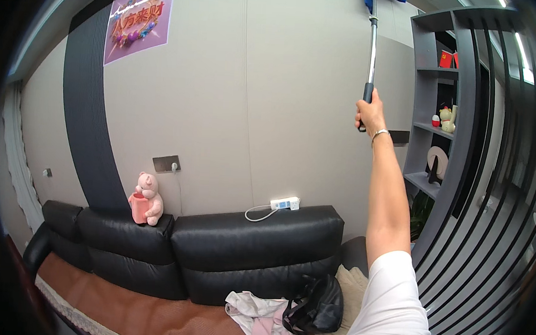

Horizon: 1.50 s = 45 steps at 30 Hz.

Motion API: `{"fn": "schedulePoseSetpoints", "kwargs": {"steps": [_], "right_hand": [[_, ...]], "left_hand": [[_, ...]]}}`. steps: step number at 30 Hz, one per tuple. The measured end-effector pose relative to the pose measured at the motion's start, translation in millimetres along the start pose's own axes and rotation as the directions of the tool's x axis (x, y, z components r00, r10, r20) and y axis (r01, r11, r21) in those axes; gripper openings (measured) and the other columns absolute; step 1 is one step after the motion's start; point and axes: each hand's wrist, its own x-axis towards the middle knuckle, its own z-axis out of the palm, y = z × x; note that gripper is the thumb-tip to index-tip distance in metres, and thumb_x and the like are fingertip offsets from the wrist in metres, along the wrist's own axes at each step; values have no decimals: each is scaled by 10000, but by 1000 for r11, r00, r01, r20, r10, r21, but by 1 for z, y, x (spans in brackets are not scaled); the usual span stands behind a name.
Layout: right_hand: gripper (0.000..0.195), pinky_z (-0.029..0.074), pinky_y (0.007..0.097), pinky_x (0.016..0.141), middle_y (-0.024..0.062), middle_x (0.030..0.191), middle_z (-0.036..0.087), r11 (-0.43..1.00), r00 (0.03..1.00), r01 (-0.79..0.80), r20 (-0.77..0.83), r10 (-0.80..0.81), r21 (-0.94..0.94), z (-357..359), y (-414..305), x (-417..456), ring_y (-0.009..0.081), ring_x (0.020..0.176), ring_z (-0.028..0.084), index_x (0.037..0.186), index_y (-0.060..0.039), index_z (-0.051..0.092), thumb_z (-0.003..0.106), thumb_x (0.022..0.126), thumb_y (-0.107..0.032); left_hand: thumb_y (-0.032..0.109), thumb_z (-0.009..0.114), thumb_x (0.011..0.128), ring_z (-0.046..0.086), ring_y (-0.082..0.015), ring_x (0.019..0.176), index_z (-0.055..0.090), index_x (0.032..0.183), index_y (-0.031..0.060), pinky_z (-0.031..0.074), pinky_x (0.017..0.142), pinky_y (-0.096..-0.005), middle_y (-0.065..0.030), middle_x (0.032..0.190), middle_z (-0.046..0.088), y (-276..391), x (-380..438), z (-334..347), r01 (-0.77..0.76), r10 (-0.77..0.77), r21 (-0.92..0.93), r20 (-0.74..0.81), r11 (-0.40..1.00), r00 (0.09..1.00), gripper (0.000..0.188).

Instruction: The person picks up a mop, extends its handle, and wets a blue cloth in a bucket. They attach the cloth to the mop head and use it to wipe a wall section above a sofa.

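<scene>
My right hand (pixel 372 110) grips the dark handle of a metal pole (pixel 372 54), with the arm stretched up toward the wall. The pole stands nearly upright. At its top, blue cloth (pixel 366 0) is partly cut off by the upper rim of the view. Behind the pole is a beige panelled wall (pixel 298 101). A metal bracelet circles my right wrist. My left hand is out of view.
A black leather sofa (pixel 255 239) runs along the wall, bearing a pink plush bear (pixel 152 202), a power strip (pixel 285 203), a black bag (pixel 320 304) and crumpled clothing (pixel 256 310). At right stand a grey shelf unit (pixel 424 180) with ornaments and a black slatted partition (pixel 479 215).
</scene>
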Motion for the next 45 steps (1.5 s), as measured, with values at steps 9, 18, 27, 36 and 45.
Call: {"fn": "schedulePoseSetpoints", "kwargs": {"steps": [9, 18, 27, 36, 45], "right_hand": [[689, 418, 315, 314, 69, 696, 473, 990, 998, -17, 53, 24, -141, 76, 21, -54, 148, 410, 474, 1390, -145, 169, 427, 764, -15], [737, 468, 329, 343, 148, 788, 563, 959, 986, -6, 159, 54, -284, 170, 19, -102, 216, 488, 546, 1435, -134, 32, 408, 804, -71], [651, 479, 346, 345, 153, 790, 552, 956, 983, 54, 186, 1, -289, 243, 14, -148, 246, 505, 550, 1396, -187, 117, 416, 827, -83], [622, 453, 437, 624, 203, 772, 597, 970, 980, 168, 140, -144, -177, 226, 68, -217, 355, 692, 595, 1374, -94, 255, 519, 814, -157], [567, 468, 452, 742, 264, 971, 590, 967, 985, -134, 75, 153, -217, 174, 154, -310, 404, 873, 596, 1312, -52, 302, 551, 820, -182]], "left_hand": [[146, 557, 890, 643, -264, 850, 488, 1118, 25, 535, 653, -330, -125, 925, 622, 1, 5, -5, 23, -23, 16, -13, 1000, 1000, 267], [180, 527, 911, 644, -235, 854, 461, 1212, 40, 538, 673, -325, -141, 965, 637, -8, 13, -33, 41, -41, 5, 41, 999, 998, 339], [192, 502, 924, 640, -226, 859, 455, 1244, 40, 539, 687, -324, -147, 975, 641, -2, 1, -78, 11, -8, -55, 57, 998, 998, 358], [197, 523, 916, 639, -229, 859, 453, 1251, 40, 533, 684, -324, -143, 977, 641, 12, 8, -91, 24, -21, -32, 77, 999, 997, 377], [210, 509, 923, 630, -235, 881, 428, 1271, 37, 529, 705, -326, -150, 1006, 630, 20, -2, -93, 42, -40, -22, 96, 999, 995, 397]]}}
